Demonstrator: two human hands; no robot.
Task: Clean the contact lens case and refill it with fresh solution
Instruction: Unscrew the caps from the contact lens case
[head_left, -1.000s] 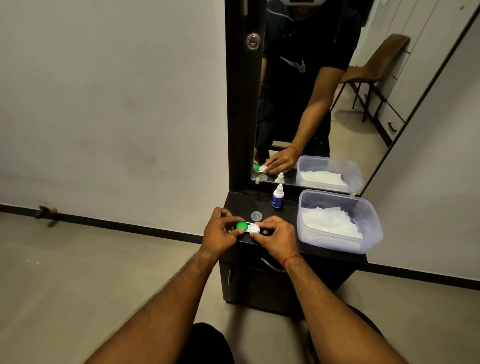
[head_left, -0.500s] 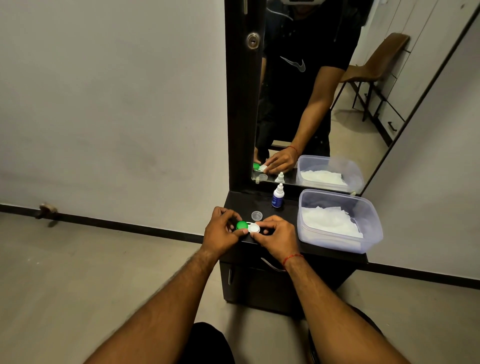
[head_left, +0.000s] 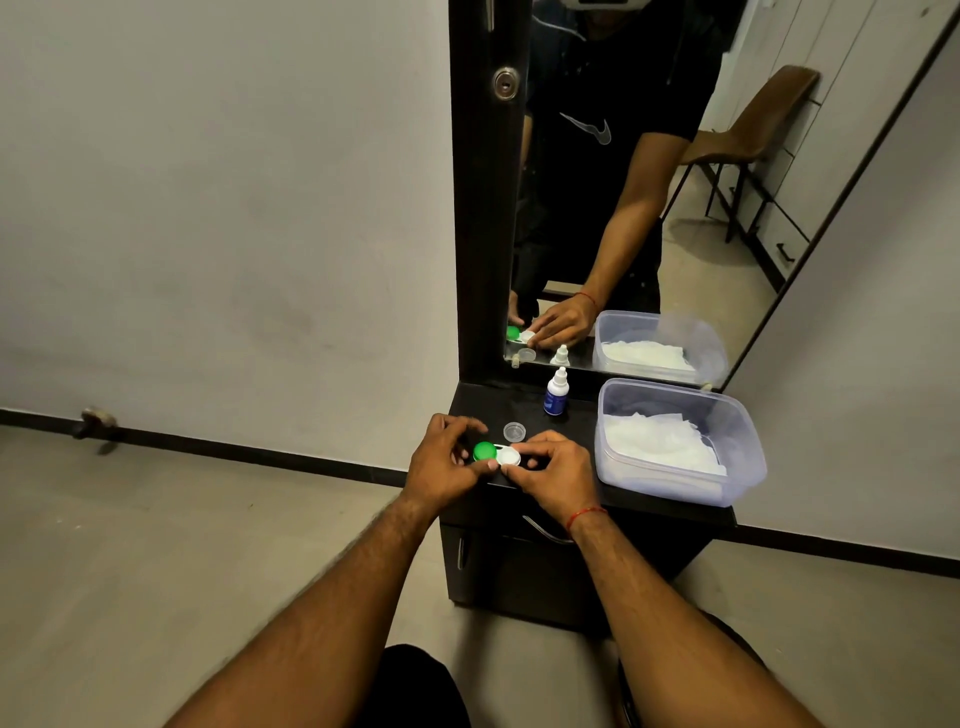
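As I am looking down in the head view, lens case (head_left: 497, 454): lying at the front edge of the dresser top (head_left: 579, 427), between my hands.
Left hand (head_left: 441, 467): pinching the green cap (head_left: 484, 450).
Right hand (head_left: 558, 473): pinching the white cap (head_left: 509, 457).
Handling: I am judging it light, stiff, slippery plastic; I am gripping cap rims, not the thin bridge.
Solution bottle (head_left: 557, 392): standing just behind, apart.
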